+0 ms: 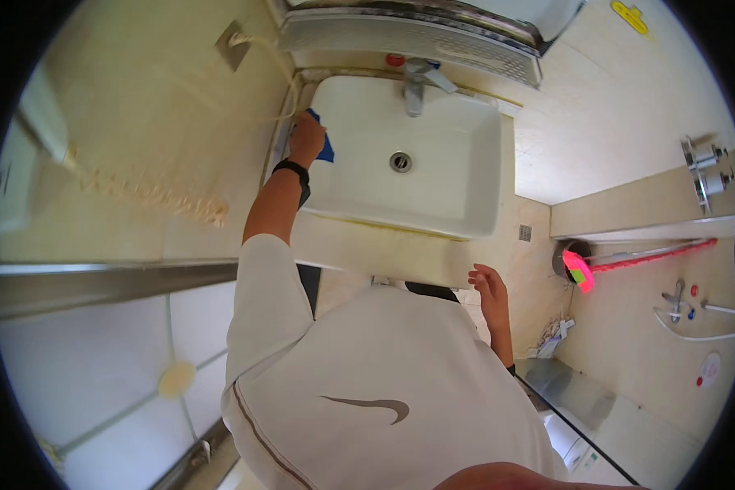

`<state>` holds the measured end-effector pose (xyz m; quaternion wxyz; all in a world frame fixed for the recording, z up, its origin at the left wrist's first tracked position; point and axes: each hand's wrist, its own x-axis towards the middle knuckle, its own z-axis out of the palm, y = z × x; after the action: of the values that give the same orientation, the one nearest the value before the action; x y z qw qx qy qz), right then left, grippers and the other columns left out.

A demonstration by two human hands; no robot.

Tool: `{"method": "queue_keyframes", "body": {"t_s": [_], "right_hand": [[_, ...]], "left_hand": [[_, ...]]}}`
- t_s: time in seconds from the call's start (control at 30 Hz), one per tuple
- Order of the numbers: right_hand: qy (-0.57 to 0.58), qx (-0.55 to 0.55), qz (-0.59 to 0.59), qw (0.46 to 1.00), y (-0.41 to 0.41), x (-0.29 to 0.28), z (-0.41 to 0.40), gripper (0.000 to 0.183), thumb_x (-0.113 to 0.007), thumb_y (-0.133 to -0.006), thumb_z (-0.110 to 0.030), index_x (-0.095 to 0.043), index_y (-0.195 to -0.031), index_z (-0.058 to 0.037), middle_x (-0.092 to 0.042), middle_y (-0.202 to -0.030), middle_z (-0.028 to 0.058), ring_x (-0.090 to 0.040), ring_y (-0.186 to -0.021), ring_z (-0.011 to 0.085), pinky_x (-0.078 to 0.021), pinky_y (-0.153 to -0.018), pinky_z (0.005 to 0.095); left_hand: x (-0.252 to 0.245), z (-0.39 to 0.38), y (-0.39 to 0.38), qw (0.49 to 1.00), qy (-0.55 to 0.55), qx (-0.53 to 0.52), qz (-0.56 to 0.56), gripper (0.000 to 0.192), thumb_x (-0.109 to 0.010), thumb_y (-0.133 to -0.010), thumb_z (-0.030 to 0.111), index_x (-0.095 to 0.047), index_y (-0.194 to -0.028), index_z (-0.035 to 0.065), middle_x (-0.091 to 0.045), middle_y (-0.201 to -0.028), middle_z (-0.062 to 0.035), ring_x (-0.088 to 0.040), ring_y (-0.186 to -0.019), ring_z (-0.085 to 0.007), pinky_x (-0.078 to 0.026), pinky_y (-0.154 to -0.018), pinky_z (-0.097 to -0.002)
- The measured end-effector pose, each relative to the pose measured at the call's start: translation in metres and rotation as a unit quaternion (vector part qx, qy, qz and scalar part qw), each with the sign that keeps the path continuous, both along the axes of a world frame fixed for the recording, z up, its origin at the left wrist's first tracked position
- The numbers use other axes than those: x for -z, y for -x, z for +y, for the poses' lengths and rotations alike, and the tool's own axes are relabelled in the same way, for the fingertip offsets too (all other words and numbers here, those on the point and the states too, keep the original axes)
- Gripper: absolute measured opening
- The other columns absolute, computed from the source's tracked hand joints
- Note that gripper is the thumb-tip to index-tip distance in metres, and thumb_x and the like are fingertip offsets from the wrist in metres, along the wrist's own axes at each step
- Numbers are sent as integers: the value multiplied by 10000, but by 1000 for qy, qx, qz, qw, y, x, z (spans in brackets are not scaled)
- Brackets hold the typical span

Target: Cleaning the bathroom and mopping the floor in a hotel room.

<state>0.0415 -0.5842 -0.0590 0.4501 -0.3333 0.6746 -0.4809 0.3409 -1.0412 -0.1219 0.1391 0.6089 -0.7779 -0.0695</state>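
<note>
My left hand [307,139] holds a blue cloth [327,148] against the left rim of a white washbasin [361,190]. Part of the cloth is hidden under the fingers. A black band circles that wrist. The basin has a round metal drain [400,162] and, at its back edge, a chrome tap [414,92] with its lever turned to the right. My right hand [490,290] hangs over the front edge of the beige counter [392,252], fingers apart and holding nothing.
A perforated metal shelf [404,49] runs above the tap. A pale cable [282,67] loops down from the left wall outlet [233,43]. At the right lie a pink brush head [578,271] on a long handle, a floor drain [525,233] and a shower mixer [675,300].
</note>
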Motion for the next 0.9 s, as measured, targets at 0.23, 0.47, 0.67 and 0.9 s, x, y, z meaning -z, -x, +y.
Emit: {"method": "queue_keyframes", "body": {"t_s": [0.23, 0.47, 0.67, 0.9], "right_hand": [[-86, 157, 4, 984, 32, 19, 59, 279, -500, -930, -191, -561, -1139, -15, -635, -958, 86, -595, -859, 148, -453, -761, 258], [-102, 197, 16, 975, 39, 21, 72, 270, -495, -923, -168, -562, -1132, -13, -644, -958, 91, -601, -857, 146, -462, -757, 258], [-99, 218, 55, 969, -3, 35, 79, 280, -492, -934, -194, -551, -1158, -36, -629, -969, 66, -588, -858, 131, -444, -755, 243], [-98, 217, 77, 968, -73, 17, 83, 274, -504, -928, -145, -547, -1164, -14, -633, -1003, 100, -594, -918, 158, -462, -830, 275]], "left_hand": [[-25, -22, 46, 991, 8, -22, -133, 800, -621, -827, 280, -167, -1404, -39, -299, -1387, -223, -268, -1298, -449, -401, -959, -517], [-6, -73, 65, 991, 94, 98, -5, 721, -466, -765, 3, -180, -1427, -26, -225, -1434, -296, -127, -1359, -469, -156, -1097, -530], [-9, -19, 150, 913, 131, 322, 214, 649, -414, -703, -183, -372, -1333, -31, -370, -1383, -229, -281, -1330, -384, -309, -1069, -416], [-5, 24, 159, 913, 131, 212, 322, 432, -518, -768, -86, -549, -1189, 2, -538, -1244, -200, -454, -1230, -334, -384, -996, -400]]}}
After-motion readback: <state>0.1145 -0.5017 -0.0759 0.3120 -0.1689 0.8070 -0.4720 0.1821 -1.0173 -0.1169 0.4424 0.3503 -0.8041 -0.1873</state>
